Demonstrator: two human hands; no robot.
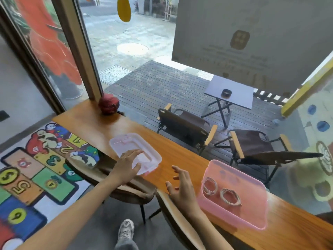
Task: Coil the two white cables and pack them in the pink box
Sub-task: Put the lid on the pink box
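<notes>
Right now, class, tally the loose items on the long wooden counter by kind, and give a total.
Coiled white cables: 2, both inside the box
Open pink plastic box: 1
Translucent pink plastic lid: 1, under the left hand
Round dark red ornament: 1
Total: 5

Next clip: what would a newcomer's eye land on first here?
Probably the pink box at right on the wooden counter, open with two coiled white cables side by side inside. Next, the left hand grasping the clear lid farther left, the right hand open between them.
</notes>
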